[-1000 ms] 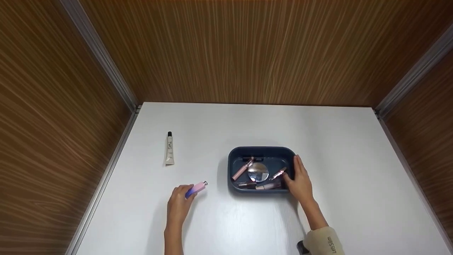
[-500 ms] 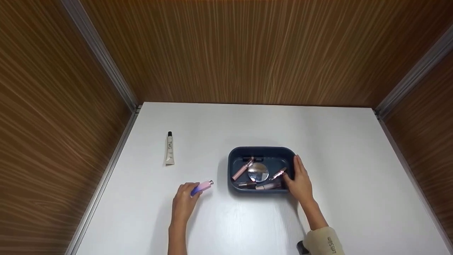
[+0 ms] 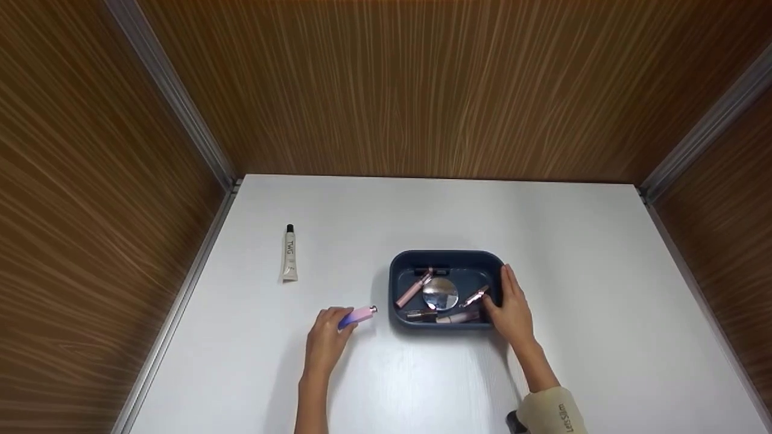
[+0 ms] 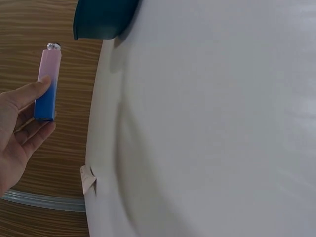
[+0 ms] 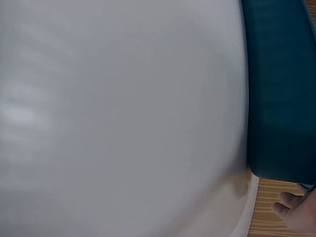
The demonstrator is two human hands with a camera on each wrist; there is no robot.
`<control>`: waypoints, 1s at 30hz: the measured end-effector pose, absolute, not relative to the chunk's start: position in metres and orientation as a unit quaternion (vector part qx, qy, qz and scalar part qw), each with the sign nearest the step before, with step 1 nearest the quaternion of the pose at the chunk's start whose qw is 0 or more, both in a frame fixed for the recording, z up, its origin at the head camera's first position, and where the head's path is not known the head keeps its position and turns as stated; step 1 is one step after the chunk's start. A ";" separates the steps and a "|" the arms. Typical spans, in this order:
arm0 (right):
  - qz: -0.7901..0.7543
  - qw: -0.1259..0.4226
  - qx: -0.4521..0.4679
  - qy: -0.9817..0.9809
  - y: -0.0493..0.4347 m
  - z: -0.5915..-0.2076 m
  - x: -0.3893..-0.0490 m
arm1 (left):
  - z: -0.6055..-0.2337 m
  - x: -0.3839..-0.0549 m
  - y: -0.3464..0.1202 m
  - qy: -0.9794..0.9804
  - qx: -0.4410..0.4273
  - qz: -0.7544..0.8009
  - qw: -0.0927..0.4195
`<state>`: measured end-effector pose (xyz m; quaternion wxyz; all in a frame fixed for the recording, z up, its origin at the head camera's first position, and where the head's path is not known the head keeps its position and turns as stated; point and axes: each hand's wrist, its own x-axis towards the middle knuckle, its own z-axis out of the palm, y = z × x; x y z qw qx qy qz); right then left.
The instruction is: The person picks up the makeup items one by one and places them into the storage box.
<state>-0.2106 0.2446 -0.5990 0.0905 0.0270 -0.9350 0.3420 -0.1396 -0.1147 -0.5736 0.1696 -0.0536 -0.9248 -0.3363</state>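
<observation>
My left hand (image 3: pixel 325 339) pinches a square pink-to-blue cosmetic stick (image 3: pixel 359 316) with a silver knob at its end. The stick points right, toward the near left corner of a dark blue box (image 3: pixel 467 277). In the left wrist view, the thumb lies over the stick (image 4: pixel 48 69) and the fingers are behind it. My right hand (image 3: pixel 514 313) grips the box's right wall, thumb inside and fingers outside. Inside the box lie a round silver mirror-like disc (image 3: pixel 440 294), a pink tube (image 3: pixel 411 292), a small shiny pink tube (image 3: pixel 476 295) and several other slim cosmetics.
A cream squeeze tube (image 3: pixel 289 256) with a black cap lies on the left of the white table (image 3: pixel 567 241). Wood-grain panels (image 3: pixel 386 90) stand behind and at both sides. A small dark object (image 3: pixel 516 421) shows by the right sleeve (image 3: pixel 552 411).
My left hand has moved steadily right with the cosmetic stick, closer to the box. The right hand, the box and the squeeze tube stay where they were.
</observation>
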 end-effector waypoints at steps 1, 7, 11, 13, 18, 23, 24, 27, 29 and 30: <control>0.343 0.091 0.028 -0.935 0.245 -0.599 -0.210 | -0.574 -0.140 -0.114 -0.925 -0.055 -0.337 0.169; 0.343 0.087 0.029 -0.935 0.245 -0.598 -0.210 | -0.573 -0.142 -0.108 -0.922 -0.068 -0.334 0.181; 0.341 0.080 0.027 -0.936 0.245 -0.598 -0.210 | -0.572 -0.142 -0.105 -0.921 -0.072 -0.338 0.180; 0.342 0.077 0.026 -0.936 0.245 -0.598 -0.210 | -0.572 -0.143 -0.104 -0.921 -0.074 -0.340 0.176; 0.340 0.077 0.027 -0.937 0.245 -0.598 -0.210 | -0.571 -0.143 -0.100 -0.920 -0.078 -0.342 0.172; 0.342 0.086 0.030 -0.935 0.245 -0.598 -0.209 | -0.570 -0.144 -0.095 -0.919 -0.082 -0.341 0.177; 0.342 0.086 0.030 -0.935 0.245 -0.598 -0.209 | -0.570 -0.144 -0.094 -0.920 -0.085 -0.340 0.178; 0.345 0.083 0.029 -0.934 0.245 -0.598 -0.210 | -0.569 -0.146 -0.091 -0.919 -0.090 -0.340 0.180; 0.345 0.084 0.030 -0.934 0.245 -0.598 -0.210 | -0.568 -0.147 -0.088 -0.918 -0.093 -0.342 0.177; 0.345 0.084 0.030 -0.934 0.245 -0.598 -0.210 | -0.568 -0.147 -0.087 -0.918 -0.096 -0.342 0.176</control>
